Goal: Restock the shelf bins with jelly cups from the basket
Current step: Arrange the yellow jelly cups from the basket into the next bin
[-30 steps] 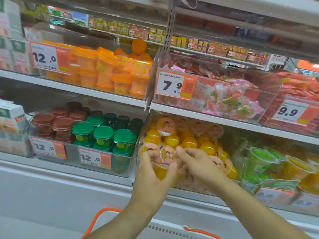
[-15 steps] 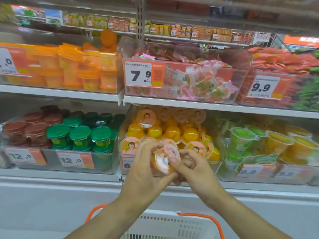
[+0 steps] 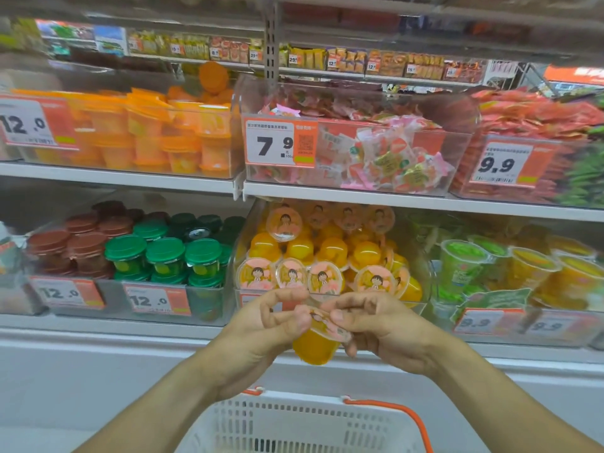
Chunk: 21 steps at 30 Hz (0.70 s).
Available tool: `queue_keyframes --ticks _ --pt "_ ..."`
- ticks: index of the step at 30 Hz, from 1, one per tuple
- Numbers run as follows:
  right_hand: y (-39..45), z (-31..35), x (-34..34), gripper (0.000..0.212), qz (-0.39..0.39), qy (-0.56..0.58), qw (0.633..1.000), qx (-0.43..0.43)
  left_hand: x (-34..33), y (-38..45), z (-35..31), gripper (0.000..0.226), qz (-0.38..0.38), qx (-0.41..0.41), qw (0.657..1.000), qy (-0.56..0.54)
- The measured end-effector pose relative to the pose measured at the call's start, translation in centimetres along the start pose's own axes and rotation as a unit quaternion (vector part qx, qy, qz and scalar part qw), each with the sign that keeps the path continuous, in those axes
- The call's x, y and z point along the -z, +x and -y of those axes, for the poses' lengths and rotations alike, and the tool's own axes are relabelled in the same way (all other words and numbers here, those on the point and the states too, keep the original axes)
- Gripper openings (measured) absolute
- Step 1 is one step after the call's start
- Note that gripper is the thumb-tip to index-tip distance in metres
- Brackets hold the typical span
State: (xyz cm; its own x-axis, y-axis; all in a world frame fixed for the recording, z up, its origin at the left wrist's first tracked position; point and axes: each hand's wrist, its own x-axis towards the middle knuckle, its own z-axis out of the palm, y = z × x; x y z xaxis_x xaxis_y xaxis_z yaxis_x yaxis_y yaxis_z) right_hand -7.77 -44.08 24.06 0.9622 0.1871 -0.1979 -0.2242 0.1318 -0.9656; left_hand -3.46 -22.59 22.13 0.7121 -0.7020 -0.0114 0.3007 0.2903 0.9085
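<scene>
- Left hand: fingers curled, pinching the lid edge of the yellow jelly cup.
- Right hand: fingers curled, gripping the same cup's opposite rim.
- Cup: held tilted, just in front of the clear bin of matching cups, above the white basket.
- Surroundings: shop shelves with price tags.

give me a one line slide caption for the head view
Both hands, left hand and right hand, hold a yellow jelly cup before its shelf bin, above the white basket.
</scene>
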Motion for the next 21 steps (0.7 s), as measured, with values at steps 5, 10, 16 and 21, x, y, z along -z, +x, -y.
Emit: queue_keyframes --ticks 5,10,16,21 --pt "0.8 -1.2 -1.3 0.051 -0.063 0.075 0.995 0.026 -1.0 0.2 0.3 0.043 -0.148 -0.027 0.983 0.104" --pt "1.0 -1.4 -2.7 0.032 -0.134 -0.003 0.989 0.055 -1.4 0.7 0.6 0.033 -0.227 -0.058 0.963 0.135" --pt "1.8 1.8 -2.2 0.021 -0.216 -0.034 0.970 0.108 -1.4 1.3 0.1 0.025 -0.286 -0.026 0.946 0.148" --pt "7.1 6.2 -0.1 0.024 -0.304 -0.063 0.943 0.118 -1.0 1.3 0.6 0.019 -0.317 -0.007 0.921 0.228"
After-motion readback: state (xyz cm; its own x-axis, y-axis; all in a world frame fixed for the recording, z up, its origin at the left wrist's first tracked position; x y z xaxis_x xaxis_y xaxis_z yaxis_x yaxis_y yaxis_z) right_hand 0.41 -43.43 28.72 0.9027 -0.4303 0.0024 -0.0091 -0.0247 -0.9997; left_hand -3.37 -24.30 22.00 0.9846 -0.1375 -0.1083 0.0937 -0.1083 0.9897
